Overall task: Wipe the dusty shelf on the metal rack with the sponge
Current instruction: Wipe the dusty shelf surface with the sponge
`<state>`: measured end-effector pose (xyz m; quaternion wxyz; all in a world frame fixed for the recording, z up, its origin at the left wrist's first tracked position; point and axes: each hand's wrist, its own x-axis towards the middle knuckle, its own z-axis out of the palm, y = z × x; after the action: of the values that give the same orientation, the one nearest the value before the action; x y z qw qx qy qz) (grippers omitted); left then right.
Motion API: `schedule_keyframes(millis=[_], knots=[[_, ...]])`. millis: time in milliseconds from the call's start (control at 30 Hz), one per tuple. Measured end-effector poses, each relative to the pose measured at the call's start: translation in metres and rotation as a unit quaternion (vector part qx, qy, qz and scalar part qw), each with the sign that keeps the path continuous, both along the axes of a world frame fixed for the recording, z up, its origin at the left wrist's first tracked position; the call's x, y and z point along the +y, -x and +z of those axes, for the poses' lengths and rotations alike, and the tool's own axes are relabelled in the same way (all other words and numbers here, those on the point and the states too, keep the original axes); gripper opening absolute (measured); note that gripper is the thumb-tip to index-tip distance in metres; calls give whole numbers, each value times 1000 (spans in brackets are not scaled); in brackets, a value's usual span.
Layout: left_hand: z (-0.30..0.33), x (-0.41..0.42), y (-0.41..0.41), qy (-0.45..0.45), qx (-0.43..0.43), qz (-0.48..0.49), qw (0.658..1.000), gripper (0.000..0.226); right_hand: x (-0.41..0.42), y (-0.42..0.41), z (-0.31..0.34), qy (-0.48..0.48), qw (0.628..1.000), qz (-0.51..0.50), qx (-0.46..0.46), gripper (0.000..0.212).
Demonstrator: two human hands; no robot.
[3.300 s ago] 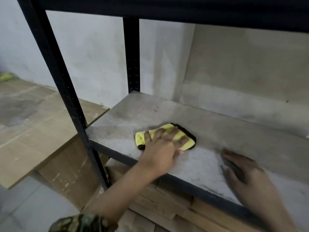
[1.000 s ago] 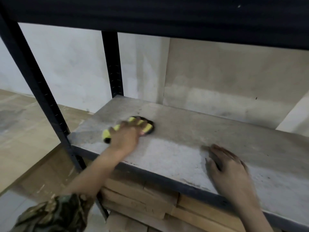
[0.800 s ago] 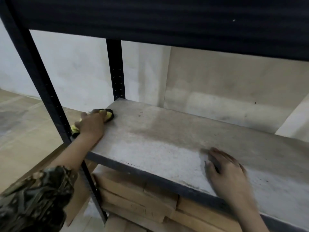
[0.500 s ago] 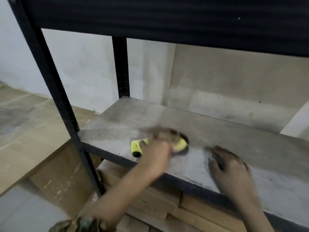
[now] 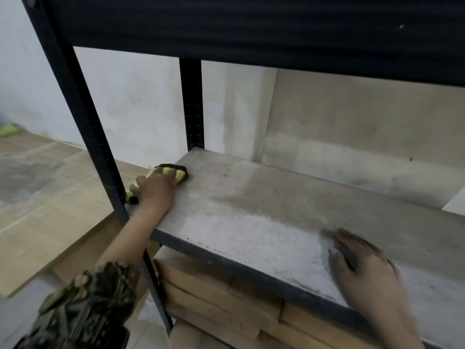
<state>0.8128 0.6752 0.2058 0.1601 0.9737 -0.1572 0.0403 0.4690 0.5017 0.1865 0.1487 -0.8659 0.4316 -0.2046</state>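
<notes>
- Two bare hands were on the shelf (image 5: 289, 202) of the metal rack (image 5: 75, 117), one at each end of the view.
- Left hand (image 5: 156, 190): palm down on the sponge (image 5: 180, 173), fingers spread over its top and curled slightly at the far edge, pressing it to the board at the shelf's left end, about 9 o'clock from the shelf's middle.
- Sponge: yellow with a black underside, lying mostly under the palm; one end showed past the fingertips at 1 o'clock, the other past the heel of the hand at 7 o'clock, beside the front upright. Its long axis ran along that 7-to-1 line.
- Right hand (image 5: 364, 273): flat on the shelf near the front edge at about 4 o'clock, fingers straight and slightly apart, holding nothing; its outline was blurred.
- Wooden planks (image 5: 219, 298) were stacked below the shelf.
- Camouflage sleeve (image 5: 85, 308) covered the left forearm.
</notes>
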Motion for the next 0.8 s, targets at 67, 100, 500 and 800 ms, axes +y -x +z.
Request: schedule_keyframes(millis=[67,100,500,800], knots=[[4,-3,-21,101,19,46,994,33,-1,0,0,4,1000,1,3,41],[9,-4,-26,134,25,50,989,35,-1,-1,0,10,1000,1,6,42],[29,-162,141,98,-55,-474,873,39,4,-1,4,33,999,-11,19,56],[-10,-213,107,26,-1,-441,897,41,3,-2,9,-2,999,-5,38,38]])
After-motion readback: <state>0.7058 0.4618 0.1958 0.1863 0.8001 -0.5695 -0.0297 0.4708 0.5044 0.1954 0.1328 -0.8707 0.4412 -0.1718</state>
